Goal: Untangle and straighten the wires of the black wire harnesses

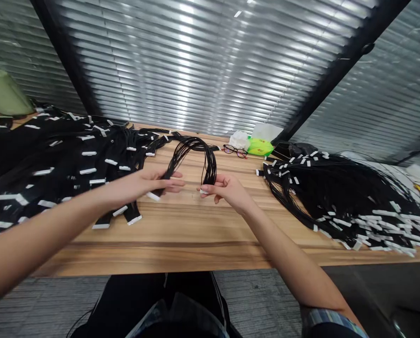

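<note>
A black wire harness (195, 142) with white end connectors arches up between my two hands over the wooden table. My left hand (157, 182) holds one end, its fingers around the flat black part just above a white connector (153, 196). At the other end, my right hand (227, 190) pinches the wires by a smaller white connector (203, 191), which is partly hidden by the thumb. The harness bends in a loop, with its middle raised away from me. Behind it, another black cable bundle lies on the table.
A big pile of similar harnesses (72, 150) covers the table's left side, and another pile (337, 188) lies at the right. Eyeglasses (235, 150), a green tissue pack (260, 146) and crumpled tissue (238, 139) sit at the back, before window blinds (182, 65). A green container (5, 91) stands far left.
</note>
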`<state>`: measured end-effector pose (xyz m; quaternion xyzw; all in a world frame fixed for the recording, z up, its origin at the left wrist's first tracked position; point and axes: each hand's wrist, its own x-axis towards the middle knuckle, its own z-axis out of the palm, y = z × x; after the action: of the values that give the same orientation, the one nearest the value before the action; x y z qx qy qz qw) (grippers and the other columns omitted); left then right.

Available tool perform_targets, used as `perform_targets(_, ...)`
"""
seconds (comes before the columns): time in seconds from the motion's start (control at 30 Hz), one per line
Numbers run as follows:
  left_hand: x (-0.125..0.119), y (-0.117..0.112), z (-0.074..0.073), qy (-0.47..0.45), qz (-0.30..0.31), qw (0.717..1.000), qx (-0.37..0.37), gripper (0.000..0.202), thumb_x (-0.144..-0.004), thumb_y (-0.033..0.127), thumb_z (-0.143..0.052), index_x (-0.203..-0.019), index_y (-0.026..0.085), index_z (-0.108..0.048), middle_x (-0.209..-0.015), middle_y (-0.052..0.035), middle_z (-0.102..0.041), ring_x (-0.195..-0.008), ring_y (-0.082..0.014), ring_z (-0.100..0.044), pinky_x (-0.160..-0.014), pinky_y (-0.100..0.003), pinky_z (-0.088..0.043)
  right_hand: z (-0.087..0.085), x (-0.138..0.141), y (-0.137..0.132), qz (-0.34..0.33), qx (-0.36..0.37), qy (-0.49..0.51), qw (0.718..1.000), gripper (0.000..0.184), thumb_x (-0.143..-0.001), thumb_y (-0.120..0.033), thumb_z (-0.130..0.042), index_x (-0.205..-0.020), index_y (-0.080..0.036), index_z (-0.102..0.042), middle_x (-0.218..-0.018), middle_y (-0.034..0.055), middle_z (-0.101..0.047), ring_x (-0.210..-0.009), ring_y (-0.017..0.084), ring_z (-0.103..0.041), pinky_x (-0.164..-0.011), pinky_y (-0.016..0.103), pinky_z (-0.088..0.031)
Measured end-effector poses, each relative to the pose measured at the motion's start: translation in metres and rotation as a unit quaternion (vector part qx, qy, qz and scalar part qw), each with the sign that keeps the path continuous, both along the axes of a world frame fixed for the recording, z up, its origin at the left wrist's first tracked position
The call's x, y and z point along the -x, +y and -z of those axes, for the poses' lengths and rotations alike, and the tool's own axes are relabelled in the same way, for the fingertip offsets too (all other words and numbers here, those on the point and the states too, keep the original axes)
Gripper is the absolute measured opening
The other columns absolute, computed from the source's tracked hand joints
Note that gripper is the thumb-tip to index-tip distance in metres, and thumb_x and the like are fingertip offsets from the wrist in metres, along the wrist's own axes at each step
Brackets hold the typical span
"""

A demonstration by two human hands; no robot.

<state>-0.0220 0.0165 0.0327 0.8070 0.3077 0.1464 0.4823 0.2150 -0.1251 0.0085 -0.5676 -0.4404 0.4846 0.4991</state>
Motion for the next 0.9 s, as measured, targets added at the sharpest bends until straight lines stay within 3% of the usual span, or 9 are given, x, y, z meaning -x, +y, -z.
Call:
perform_targets(0.13, -0.03, -0.03, 0.041, -0.1, -0.017, 0.993, 0.057, 0.056, -0.091, 0.07, -0.054, -0.129, 0.031, -0.071, -0.148, -0.0026, -0.062, -0.143, -0.0317, -0.056, -0.123, -0.049, -0.046, 0.009, 0.005, 0.013, -0.044, 0.035, -0.006, 0.998, 0.039, -0.07, -0.046, -0.09, -0.095, -0.018, -0.077, -0.105, 0.0116, -0.083, -0.091, 0.024, -0.082, -0.049, 0.017, -0.046)
perform_targets(0.23, -0.046, -0.039, 0.065, -0.156, -0.043, 0.983, 0.082, 0.06, -0.092, 0.067, -0.054, -0.137, 0.029, -0.063, -0.146, -0.0048, -0.064, -0.147, -0.0299, -0.051, -0.13, -0.05, -0.039, 0.016, 0.008, 0.015, -0.089, 0.06, 0.007, 0.994, 0.038, -0.072, -0.046, -0.089, -0.092, -0.016, -0.077, -0.103, 0.011, -0.083, -0.089, 0.024, -0.082, -0.048, 0.017, -0.048)
perform_targets(0.33, -0.052, -0.044, 0.076, -0.199, -0.059, 0.973, 0.105, 0.063, -0.091, 0.069, -0.057, -0.138, 0.027, -0.058, -0.15, -0.006, -0.06, -0.145, -0.03, -0.052, -0.13, -0.05, -0.039, 0.025, 0.011, 0.015, -0.122, 0.078, 0.026, 0.989, 0.04, -0.072, -0.047, -0.089, -0.095, -0.016, -0.076, -0.103, 0.0105, -0.083, -0.084, 0.022, -0.081, -0.046, 0.017, -0.048)
perform_targets(0.47, -0.053, -0.048, 0.076, -0.234, -0.063, 0.959, 0.147, 0.067, -0.09, 0.073, -0.056, -0.141, 0.029, -0.05, -0.156, -0.0072, -0.055, -0.134, -0.0312, -0.061, -0.111, -0.046, -0.058, 0.033, 0.016, 0.014, -0.154, 0.088, 0.057, 0.983, 0.048, -0.074, -0.047, -0.088, -0.111, -0.021, -0.073, -0.102, 0.0068, -0.082, -0.081, 0.02, -0.08, -0.044, 0.016, -0.047)
perform_targets(0.57, -0.053, -0.045, 0.078, -0.223, -0.069, 0.955, 0.183, 0.067, -0.088, 0.075, -0.057, -0.135, 0.028, -0.053, -0.139, -0.0088, -0.068, -0.113, -0.0302, -0.071, -0.087, -0.04, -0.064, 0.036, 0.018, 0.014, -0.17, 0.087, 0.068, 0.979, 0.048, -0.072, -0.051, -0.087, -0.105, -0.02, -0.072, -0.099, 0.006, -0.082, -0.08, 0.02, -0.079, -0.043, 0.015, -0.046)
perform_targets(0.67, -0.05, -0.034, 0.079, -0.205, -0.086, 0.951, 0.215, 0.07, -0.092, 0.08, -0.038, -0.128, 0.022, -0.056, -0.094, -0.0079, -0.075, -0.077, -0.0251, -0.07, -0.064, -0.036, -0.059, 0.037, 0.012, 0.015, -0.161, 0.099, 0.05, 0.981, 0.041, -0.072, -0.048, -0.088, -0.097, -0.018, -0.074, -0.098, 0.0077, -0.083, -0.074, 0.016, -0.077, -0.042, 0.015, -0.043)
perform_targets(0.73, -0.044, -0.024, 0.074, -0.203, -0.099, 0.948, 0.223, 0.071, -0.096, 0.074, -0.026, -0.122, 0.017, -0.06, -0.066, -0.0025, -0.06, -0.058, -0.0189, -0.056, -0.055, -0.03, -0.05, 0.035, 0.005, 0.014, -0.133, 0.107, 0.048, 0.984, 0.037, -0.074, -0.042, -0.087, -0.097, -0.017, -0.074, -0.095, 0.0089, -0.083, -0.071, 0.014, -0.075, -0.042, 0.016, -0.04)
perform_targets(0.83, -0.032, -0.014, 0.057, -0.197, -0.092, 0.951, 0.221, 0.055, -0.1, 0.053, -0.036, -0.115, 0.012, -0.069, -0.058, 0.0032, -0.037, -0.051, -0.0125, -0.038, -0.049, -0.022, -0.036, 0.03, -0.007, 0.012, -0.081, 0.09, 0.078, 0.99, 0.036, -0.072, -0.041, -0.089, -0.093, -0.016, -0.073, -0.089, 0.0084, -0.082, -0.066, 0.012, -0.071, -0.042, 0.017, -0.033)
perform_targets(0.9, -0.024, -0.011, 0.043, -0.198, -0.065, 0.955, 0.212, 0.044, -0.099, 0.046, -0.05, -0.12, 0.014, -0.072, -0.065, 0.0019, -0.041, -0.057, -0.0111, -0.04, -0.052, -0.021, -0.036, 0.025, -0.014, 0.01, -0.061, 0.056, 0.122, 0.989, 0.037, -0.069, -0.044, -0.092, -0.085, -0.017, -0.072, -0.083, 0.0061, -0.081, -0.061, 0.01, -0.066, -0.041, 0.018, -0.029)
